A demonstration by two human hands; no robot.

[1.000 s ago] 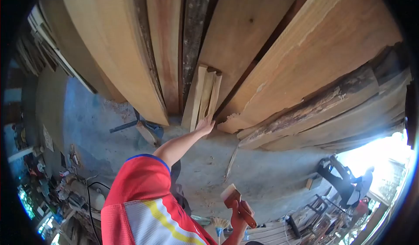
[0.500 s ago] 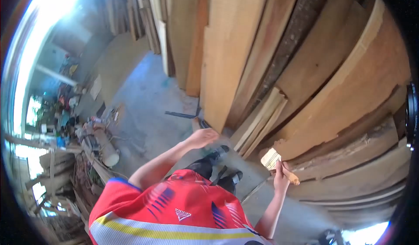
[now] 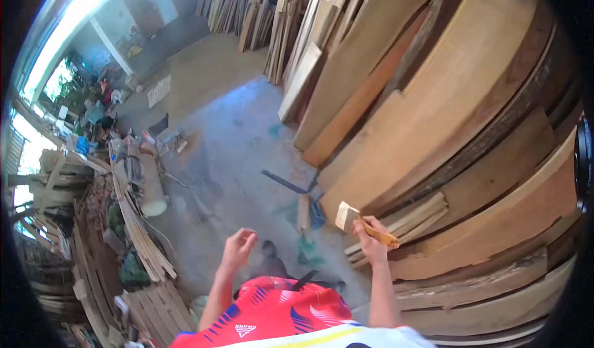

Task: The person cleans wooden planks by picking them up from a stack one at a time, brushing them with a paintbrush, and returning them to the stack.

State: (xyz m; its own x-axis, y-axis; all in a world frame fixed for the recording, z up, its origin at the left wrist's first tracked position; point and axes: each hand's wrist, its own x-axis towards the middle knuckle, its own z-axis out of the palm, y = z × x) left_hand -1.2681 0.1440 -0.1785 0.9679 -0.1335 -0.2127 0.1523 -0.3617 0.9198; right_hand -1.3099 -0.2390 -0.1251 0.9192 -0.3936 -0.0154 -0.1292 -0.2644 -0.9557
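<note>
Floor [image 3: 216, 190]: grey, shown at centre.
Boards [image 3: 433, 94]: ranged upper right, cut off.
Right hand [image 3: 371, 241]: closed around paintbrush [image 3: 348, 217].
Left hand [image 3: 237, 247]: curled; fingertip contact cannot be told.

A flat, wide paintbrush [image 3: 349, 217] is held in the air by the right grip [image 3: 372, 249], in front of the person's body and toward their right. Its bristles [image 3: 344, 214], cream to off-white, form a broad, blocky head with a nearly straight end. The handle [image 3: 385, 237] is orange-brown, partly covered by the fingers. The brush slants across the view, bristles at upper left, handle end at lower right. Whether the bristles are wet cannot be told.
</note>
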